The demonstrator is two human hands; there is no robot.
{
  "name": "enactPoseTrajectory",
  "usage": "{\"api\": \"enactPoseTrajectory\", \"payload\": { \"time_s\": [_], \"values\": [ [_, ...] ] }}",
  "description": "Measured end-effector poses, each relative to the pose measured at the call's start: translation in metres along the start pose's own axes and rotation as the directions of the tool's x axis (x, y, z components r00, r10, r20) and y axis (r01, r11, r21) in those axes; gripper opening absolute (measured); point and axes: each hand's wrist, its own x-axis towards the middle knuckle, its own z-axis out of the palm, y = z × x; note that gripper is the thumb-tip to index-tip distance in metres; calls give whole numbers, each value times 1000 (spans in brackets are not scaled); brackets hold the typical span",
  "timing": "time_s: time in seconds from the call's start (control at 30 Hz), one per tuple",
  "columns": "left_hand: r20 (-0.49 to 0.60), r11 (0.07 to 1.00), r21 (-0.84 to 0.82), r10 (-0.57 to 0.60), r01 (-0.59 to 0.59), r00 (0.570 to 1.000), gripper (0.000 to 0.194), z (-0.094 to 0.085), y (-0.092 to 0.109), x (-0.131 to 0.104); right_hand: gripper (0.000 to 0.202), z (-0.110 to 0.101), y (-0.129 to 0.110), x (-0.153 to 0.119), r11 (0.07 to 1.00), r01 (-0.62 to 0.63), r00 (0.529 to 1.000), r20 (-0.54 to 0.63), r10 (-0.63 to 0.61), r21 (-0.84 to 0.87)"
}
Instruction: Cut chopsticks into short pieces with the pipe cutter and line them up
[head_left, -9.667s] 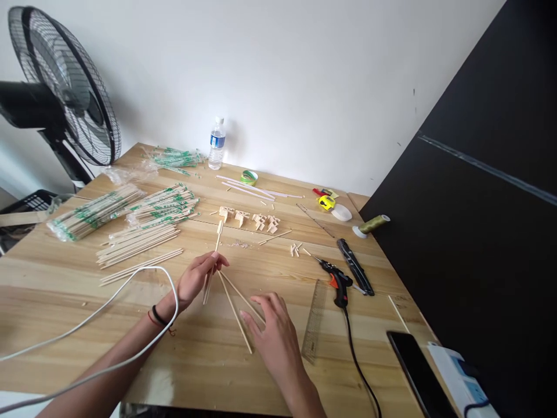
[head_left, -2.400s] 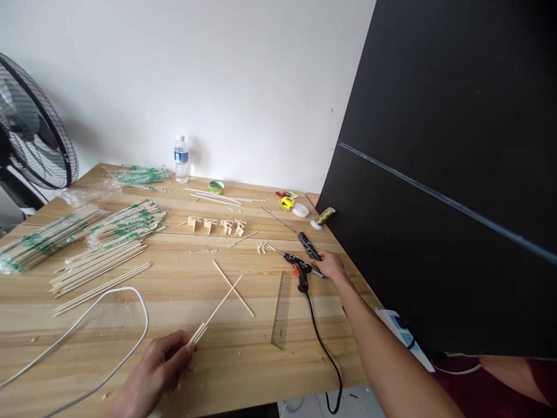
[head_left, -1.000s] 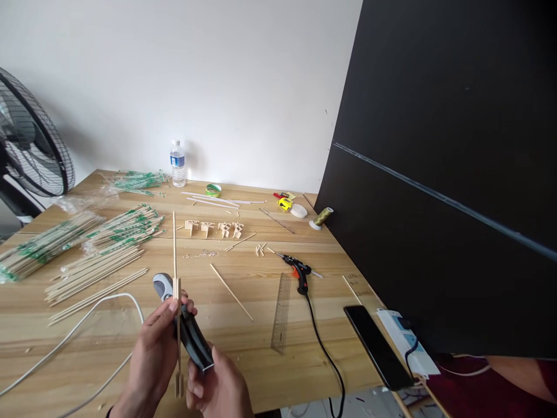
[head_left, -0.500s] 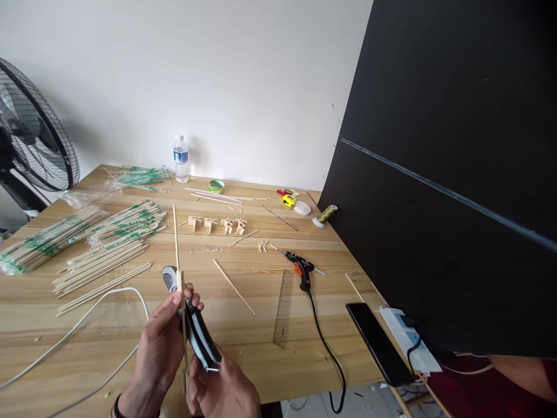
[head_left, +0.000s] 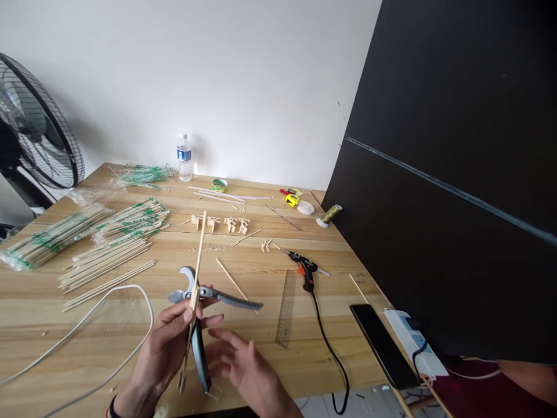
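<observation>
One pair of grey metal pruning shears (head_left: 206,292), handles (head_left: 239,300) spread toward 3 and 6 o'clock, lies behind pale wooden sticks (head_left: 195,295), long axis 7-to-1 o'clock, pinched by the left hand (head_left: 166,339). The right hand (head_left: 250,366), fingers wide, is nearer the lower handle (head_left: 199,354); contact is unclear.

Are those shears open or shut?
The shears are open: their handles stand wide apart, and a gap shows between the blades.

On your surface (head_left: 87,354): stick bundles (head_left: 134,220), left of your left fingers (head_left: 176,326); bottle (head_left: 185,164), far beyond them; ruler (head_left: 286,310), right of your right fingers (head_left: 228,337); glue gun (head_left: 307,268), beyond the ruler; phone (head_left: 383,343), farther right. In your left fingers: held sticks (head_left: 201,249), shears (head_left: 237,299) behind.
</observation>
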Motion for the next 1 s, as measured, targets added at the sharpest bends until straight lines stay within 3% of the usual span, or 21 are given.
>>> {"api": "enactPoseTrajectory", "payload": {
  "time_s": [0.13, 0.23, 0.3, 0.4, 0.5, 0.63, 0.83, 0.93, 1.0],
  "values": [
    [66, 996, 82, -40, 34, 997, 27, 1, -3, -10, 96, -1, -24, 1, 997, -59, 997, -46, 62, 57],
    [122, 989, 132, -83, 66, 989, 28, 1, -4, -14, 83, -4, -32, 1, 999, -47, 995, -90, 48, 11],
    [99, 989, 135, -82, 68, 992, 27, 2, -5, -13, 69, -6, -31, -2, 997, -38, 994, -107, 30, -73],
    [8, 996, 79, -30, 30, 1000, 27, 2, -5, -9, 57, -7, -21, -8, 966, -139, 990, -64, 128, -220],
    [-51, 1000, 21, 13, -12, 999, 26, 2, -5, -4, 63, -4, -1, -11, 943, -263, 959, 56, 279, -205],
    [-102, 997, -28, 67, -70, 993, 21, 3, -4, -2, 62, -1, 25, -8, 972, -209, 973, 81, 218, -106],
    [-100, 992, -108, 56, -67, 993, 23, 9, -2, -2, 62, 4, 54, -2, 988, -120, 990, -80, 112, -101],
    [-62, 995, -101, 22, -28, 998, 25, 9, 0, -3, 61, 3, 38, -5, 979, -123, 990, -95, 109, -164],
    [7, 999, -40, -5, 5, 1000, 28, 8, 2, -7, 74, -2, 13, -9, 972, -127, 992, -45, 121, -199]
  ]
}}
